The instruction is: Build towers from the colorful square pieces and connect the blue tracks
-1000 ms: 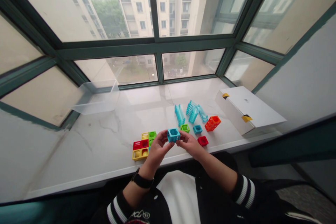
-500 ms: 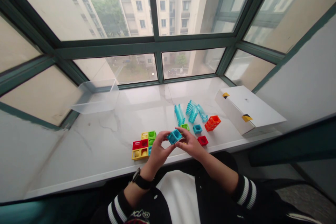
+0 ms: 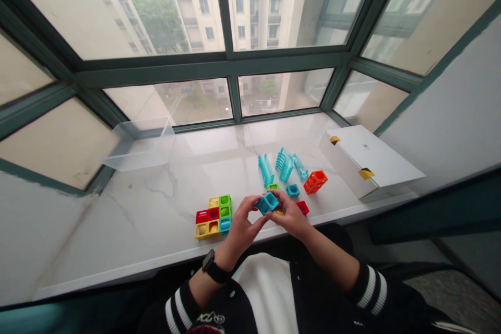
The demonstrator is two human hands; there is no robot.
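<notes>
A blue double-celled toy block (image 3: 267, 203) is held up between both hands above the front of the marble sill. My left hand (image 3: 246, 223) grips its left side with thumb and fingers. On the other side, my right hand (image 3: 290, 216) pinches it, partly covering a yellow block (image 3: 278, 213) underneath. Left of the hands lies a joined group of blocks (image 3: 213, 215) in yellow, red, green and blue. Just beyond the right hand are a red block (image 3: 302, 207), a blue block (image 3: 293, 191) and a half-hidden green block (image 3: 273, 187).
Clear blue track pieces (image 3: 285, 165) lie behind the hands. An orange-red openwork block (image 3: 315, 181) stands to their right. A white box (image 3: 371, 162) sits at the right end, and a clear plastic bin (image 3: 141, 145) at the left, near the windows.
Both hands have shifted slightly right with the blue block, which is turned a little. More of the joined group's blue block shows now. The camera view has moved slightly.
</notes>
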